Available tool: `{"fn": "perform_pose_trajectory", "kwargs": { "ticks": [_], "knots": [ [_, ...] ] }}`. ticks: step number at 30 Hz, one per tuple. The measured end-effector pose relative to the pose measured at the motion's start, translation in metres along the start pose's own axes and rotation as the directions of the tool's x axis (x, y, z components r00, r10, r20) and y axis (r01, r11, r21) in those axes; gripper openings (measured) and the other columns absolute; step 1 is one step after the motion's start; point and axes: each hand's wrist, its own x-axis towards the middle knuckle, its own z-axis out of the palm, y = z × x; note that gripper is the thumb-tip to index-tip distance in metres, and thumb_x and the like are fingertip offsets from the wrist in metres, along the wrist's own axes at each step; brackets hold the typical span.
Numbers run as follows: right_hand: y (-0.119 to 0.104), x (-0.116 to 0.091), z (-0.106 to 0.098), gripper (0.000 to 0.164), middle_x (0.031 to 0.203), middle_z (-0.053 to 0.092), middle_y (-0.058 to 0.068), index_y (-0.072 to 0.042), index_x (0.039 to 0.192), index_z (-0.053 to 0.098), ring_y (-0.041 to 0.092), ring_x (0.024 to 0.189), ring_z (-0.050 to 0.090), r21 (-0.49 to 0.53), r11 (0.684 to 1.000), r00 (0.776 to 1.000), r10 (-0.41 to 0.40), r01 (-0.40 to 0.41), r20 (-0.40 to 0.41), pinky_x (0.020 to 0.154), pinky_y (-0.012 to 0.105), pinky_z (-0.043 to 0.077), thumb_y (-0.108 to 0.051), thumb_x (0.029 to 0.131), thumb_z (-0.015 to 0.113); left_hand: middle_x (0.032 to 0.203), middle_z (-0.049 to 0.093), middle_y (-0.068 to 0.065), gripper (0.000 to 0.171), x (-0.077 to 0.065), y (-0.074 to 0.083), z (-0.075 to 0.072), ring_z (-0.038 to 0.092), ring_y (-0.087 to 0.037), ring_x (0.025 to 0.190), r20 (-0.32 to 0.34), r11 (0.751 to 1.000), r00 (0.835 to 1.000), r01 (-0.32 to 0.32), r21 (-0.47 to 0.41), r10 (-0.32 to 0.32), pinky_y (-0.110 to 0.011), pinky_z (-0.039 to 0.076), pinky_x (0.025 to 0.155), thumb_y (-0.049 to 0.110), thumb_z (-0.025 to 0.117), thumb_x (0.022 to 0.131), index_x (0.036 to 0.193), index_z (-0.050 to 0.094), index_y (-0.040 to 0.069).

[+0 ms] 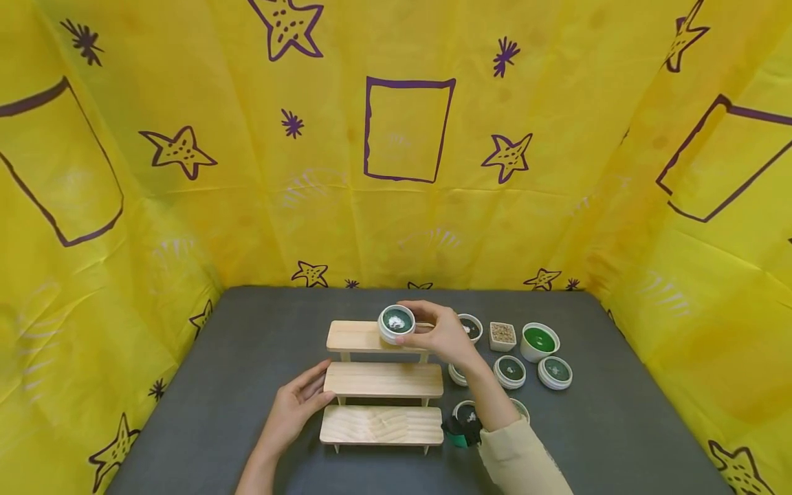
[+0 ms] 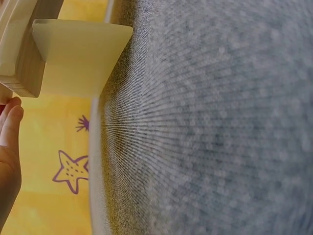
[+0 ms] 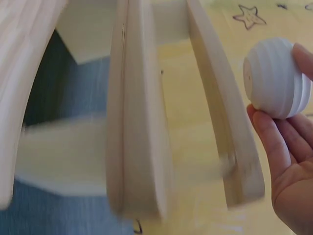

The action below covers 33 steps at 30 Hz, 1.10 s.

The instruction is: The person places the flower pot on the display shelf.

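**White pot (image 1: 396, 324) pinched above the top board (image 1: 353, 335)**

My right hand (image 1: 441, 335) holds the pot between thumb and fingers, just below the centre of the head view. It is small and round, its upper face dark green with a white patch (glare or a mark, I can't tell which).

Only the right wrist view, at its right side, shows me the ribbed wall and flat base, with a gap between pot and board. The left wrist view leaves the pot out and gives a pale leg (image 2: 80, 56) at upper left and the grey table (image 2: 220, 122) close up.

At lower centre of the head view, my left hand (image 1: 297, 405) grips the left end of the middle board (image 1: 383, 379). Right of it sit more round pots (image 1: 510, 370), a square pot of beige grains (image 1: 502, 335) and a bright green cup (image 1: 540, 342). My right forearm (image 1: 489, 395) and pale sleeve (image 1: 522, 457) partly cover the nearest pots.
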Motion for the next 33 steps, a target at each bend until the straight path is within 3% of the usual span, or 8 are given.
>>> {"fn": "perform_pose_trajectory", "kwargs": {
  "ticks": [10,15,22,33],
  "knots": [
    [-0.009,0.016,0.036,0.062,0.129,0.067,0.008,-0.019,0.129,0.065,0.027,0.114,0.069,0.022,1.000,1.000,0.005,-0.005,0.002,0.094,0.031,0.059,-0.018,0.072,0.089,0.150,0.045,-0.024,0.061,0.000,0.000,0.002,0.056,0.011,0.117,-0.017,0.999,1.000,0.021,-0.030,-0.021,-0.014,0.053,0.092,0.009,0.071,0.090,0.144,0.046,-0.003],
    [-0.011,0.025,0.051,0.062,0.128,0.068,0.007,-0.015,0.129,0.065,0.025,0.113,0.069,0.002,1.000,1.000,-0.005,0.005,-0.006,0.094,0.031,0.058,-0.019,0.072,0.089,0.149,0.045,-0.026,0.061,0.001,0.000,0.003,0.057,0.012,0.115,-0.023,1.000,1.000,0.010,-0.027,-0.010,-0.013,0.053,0.091,0.008,0.071,0.089,0.143,0.046,-0.004],
    [-0.014,0.032,0.066,0.060,0.127,0.069,0.004,-0.019,0.127,0.066,0.020,0.113,0.068,-0.040,0.999,1.000,-0.002,0.002,0.000,0.096,0.031,0.058,-0.023,0.073,0.089,0.150,0.045,-0.025,0.061,0.001,0.000,0.002,0.057,0.012,0.115,-0.020,0.999,1.000,0.003,-0.032,-0.003,-0.012,0.053,0.091,0.008,0.071,0.090,0.144,0.045,-0.005],
    [-0.014,0.037,0.073,0.061,0.127,0.069,0.005,-0.017,0.129,0.065,0.020,0.109,0.070,-0.037,0.999,1.000,-0.009,0.009,-0.007,0.092,0.030,0.059,-0.024,0.073,0.088,0.150,0.044,-0.026,0.059,0.001,-0.001,0.001,0.057,0.011,0.116,0.002,0.999,1.000,-0.008,-0.035,0.008,-0.013,0.053,0.091,0.007,0.068,0.092,0.145,0.044,-0.004]
  ]
}}
